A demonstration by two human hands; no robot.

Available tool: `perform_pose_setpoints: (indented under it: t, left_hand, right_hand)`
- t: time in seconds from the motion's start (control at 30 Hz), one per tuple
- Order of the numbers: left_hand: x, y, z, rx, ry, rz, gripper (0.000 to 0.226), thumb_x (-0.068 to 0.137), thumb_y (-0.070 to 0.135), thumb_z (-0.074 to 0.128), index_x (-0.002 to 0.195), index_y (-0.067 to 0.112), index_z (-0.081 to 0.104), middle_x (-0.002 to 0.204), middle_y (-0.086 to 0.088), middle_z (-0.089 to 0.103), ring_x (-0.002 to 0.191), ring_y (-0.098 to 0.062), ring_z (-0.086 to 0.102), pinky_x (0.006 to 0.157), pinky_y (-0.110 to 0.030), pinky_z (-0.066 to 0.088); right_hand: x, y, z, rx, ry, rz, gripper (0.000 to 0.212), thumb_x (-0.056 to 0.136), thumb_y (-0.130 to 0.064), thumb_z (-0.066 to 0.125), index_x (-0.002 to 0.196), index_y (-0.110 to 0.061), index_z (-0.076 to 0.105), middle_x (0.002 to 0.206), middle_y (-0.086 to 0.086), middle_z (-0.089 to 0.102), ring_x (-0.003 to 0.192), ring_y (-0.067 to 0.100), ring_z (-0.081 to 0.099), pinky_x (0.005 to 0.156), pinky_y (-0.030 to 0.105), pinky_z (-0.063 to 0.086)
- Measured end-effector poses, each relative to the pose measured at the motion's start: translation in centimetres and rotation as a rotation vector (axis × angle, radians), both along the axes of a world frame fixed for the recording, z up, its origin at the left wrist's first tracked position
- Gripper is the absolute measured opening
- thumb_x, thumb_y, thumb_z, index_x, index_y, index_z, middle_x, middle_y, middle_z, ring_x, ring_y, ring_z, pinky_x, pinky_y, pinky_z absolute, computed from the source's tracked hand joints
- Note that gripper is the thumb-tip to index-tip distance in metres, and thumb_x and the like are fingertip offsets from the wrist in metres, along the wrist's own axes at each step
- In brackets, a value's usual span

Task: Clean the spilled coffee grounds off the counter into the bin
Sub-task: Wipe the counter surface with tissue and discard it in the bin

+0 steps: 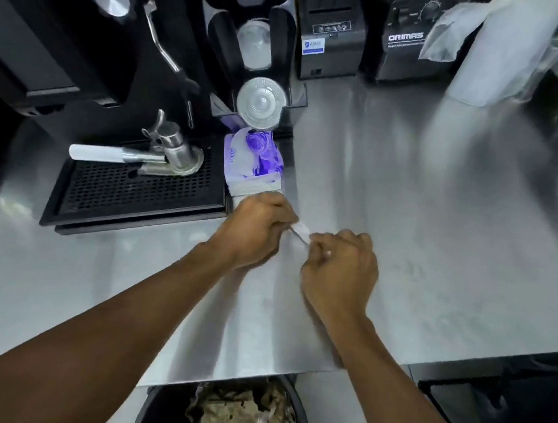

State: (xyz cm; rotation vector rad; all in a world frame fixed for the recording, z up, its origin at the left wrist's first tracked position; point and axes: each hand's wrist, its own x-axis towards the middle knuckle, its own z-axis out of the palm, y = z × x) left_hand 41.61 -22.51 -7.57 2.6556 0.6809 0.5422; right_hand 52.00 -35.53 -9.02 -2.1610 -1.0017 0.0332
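Both my hands meet over the steel counter [441, 228] just in front of a purple and white tissue pack [253, 160]. A small white tissue [300, 230] stretches between them: my left hand [255, 231] pinches one end and my right hand [340, 269] pinches the other. Below the counter's front edge stands a black bin [159, 416], filled with brownish waste and crumpled tissues. I can make out no coffee grounds on the blurred counter surface.
A black espresso machine with its drip tray [134, 196] and a portafilter [138, 157] fills the left. Behind the tissue pack stand a lid holder [261, 102], a small printer [330, 37] and a blender base [409, 42]. A plastic-wrapped roll [501, 52] stands at the back right.
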Motion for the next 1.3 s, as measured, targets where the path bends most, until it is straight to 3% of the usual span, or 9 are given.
perform_pose_setpoints:
  t: [0.2,0.37,0.47,0.7,0.93,1.03,1.13,1.23,1.3]
  left_hand:
    - [3.2,1.9,-1.3,0.072,0.173,-0.067,0.022,0.074,-0.008,0.064,0.083,0.008,0.076,0.080,-0.007,0.066,0.078,-0.027,0.061,0.065,-0.040,0.052]
    - [-2.3,1.2,-1.2,0.048,0.133,-0.007,0.026,0.078,-0.004,0.062,0.092,0.010,0.079,0.082,-0.006,0.068,0.081,-0.027,0.064,0.071,-0.038,0.054]
    - [-5.9,0.2,-1.4,0.029,0.126,0.002,0.028,0.078,-0.003,0.060,0.093,0.010,0.079,0.080,-0.006,0.067,0.075,-0.027,0.063,0.067,-0.038,0.054]
    - [-13.7,-4.3,-1.3,-0.028,0.073,0.046,0.034,0.076,-0.009,0.055,0.092,0.008,0.079,0.078,-0.006,0.067,0.071,-0.024,0.063,0.067,-0.037,0.055]
    - [-21.4,-9.5,-1.4,-0.060,0.065,0.061,0.032,0.072,-0.010,0.059,0.090,0.007,0.079,0.080,-0.005,0.069,0.071,-0.019,0.066,0.069,-0.031,0.057]
    - [-23.9,-11.1,-0.7,-0.107,0.127,0.041,0.031,0.072,-0.005,0.056,0.087,0.009,0.080,0.078,-0.004,0.066,0.070,-0.018,0.064,0.066,-0.033,0.056]
    - [-24.0,-10.0,0.3,-0.141,0.126,0.042,0.031,0.075,0.001,0.053,0.090,0.010,0.079,0.083,-0.002,0.068,0.075,-0.017,0.064,0.071,-0.033,0.055]
    - [-21.7,-6.9,0.3,-0.017,0.014,0.053,0.021,0.081,0.000,0.062,0.091,0.008,0.078,0.087,-0.001,0.068,0.081,-0.016,0.062,0.073,-0.033,0.056]
    - [-19.4,-4.7,-0.3,0.059,0.012,0.046,0.020,0.076,-0.006,0.069,0.089,0.007,0.078,0.088,-0.004,0.067,0.083,-0.020,0.061,0.069,-0.034,0.055]
  right_hand:
    - [3.2,2.1,0.2,-0.165,0.041,0.017,0.021,0.082,-0.007,0.062,0.089,-0.018,0.078,0.086,0.003,0.067,0.093,0.028,0.053,0.079,0.045,0.049]
    - [-1.2,1.7,0.1,-0.177,-0.065,0.188,0.023,0.081,-0.006,0.062,0.092,-0.018,0.079,0.083,0.003,0.066,0.089,0.029,0.053,0.076,0.043,0.047]
    - [-3.8,0.9,-0.3,-0.187,-0.103,0.277,0.025,0.082,-0.005,0.062,0.097,-0.018,0.079,0.079,0.001,0.063,0.085,0.027,0.050,0.072,0.041,0.044]
    - [-10.1,-2.8,-0.6,-0.193,-0.041,0.379,0.021,0.087,-0.008,0.062,0.099,-0.017,0.077,0.076,-0.008,0.050,0.081,0.012,0.041,0.070,0.028,0.040]
    - [-16.3,-7.3,-0.5,-0.186,-0.035,0.480,0.024,0.085,-0.002,0.061,0.094,-0.014,0.079,0.073,-0.005,0.053,0.083,0.018,0.048,0.069,0.035,0.049]
    - [-17.6,-8.0,0.2,-0.289,0.034,0.534,0.025,0.084,-0.004,0.061,0.089,-0.021,0.079,0.071,-0.017,0.052,0.085,0.009,0.045,0.075,0.027,0.046]
    - [-18.2,-7.7,0.9,-0.277,0.117,0.475,0.023,0.085,-0.007,0.063,0.089,-0.023,0.079,0.073,-0.016,0.056,0.082,0.005,0.046,0.072,0.023,0.045]
    - [-17.7,-5.5,1.0,-0.128,0.150,0.268,0.015,0.086,-0.014,0.067,0.093,-0.022,0.078,0.080,-0.011,0.059,0.081,0.010,0.055,0.074,0.032,0.053]
    - [-16.9,-3.5,0.9,-0.089,0.132,0.139,0.014,0.087,-0.017,0.067,0.095,-0.021,0.077,0.087,-0.007,0.061,0.085,0.013,0.056,0.075,0.031,0.051]
